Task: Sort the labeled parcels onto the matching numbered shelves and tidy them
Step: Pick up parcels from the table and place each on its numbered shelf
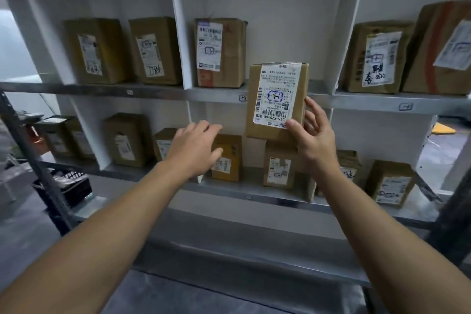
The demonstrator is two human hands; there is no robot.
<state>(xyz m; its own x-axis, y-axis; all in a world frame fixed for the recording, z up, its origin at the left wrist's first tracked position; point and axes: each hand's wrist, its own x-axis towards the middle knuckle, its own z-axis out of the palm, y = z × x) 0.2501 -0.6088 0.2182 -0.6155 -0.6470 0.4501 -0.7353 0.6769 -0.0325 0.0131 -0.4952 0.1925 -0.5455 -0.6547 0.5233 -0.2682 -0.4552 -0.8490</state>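
Note:
My right hand (pixel 314 140) grips a brown cardboard parcel (pixel 276 76) by its lower right corner, thumb on the white label, fingers behind. The label is upside down and has a hand-drawn blue box with a number. The parcel hangs in front of the upper shelf's edge (pixel 216 95), in the middle bay. My left hand (pixel 196 145) is open with fingers spread, held in front of a yellow-brown parcel (pixel 229 160) on the lower shelf (pixel 229 190); contact is unclear. A taller labelled parcel (pixel 220 52) stands at the left of the upper middle bay.
White dividers (pixel 178 20) split both shelves into bays with small tags on the front edges. Several labelled parcels fill the left and right bays. The upper middle bay has space right of its parcel. A black crate (pixel 74 186) sits on the floor at left.

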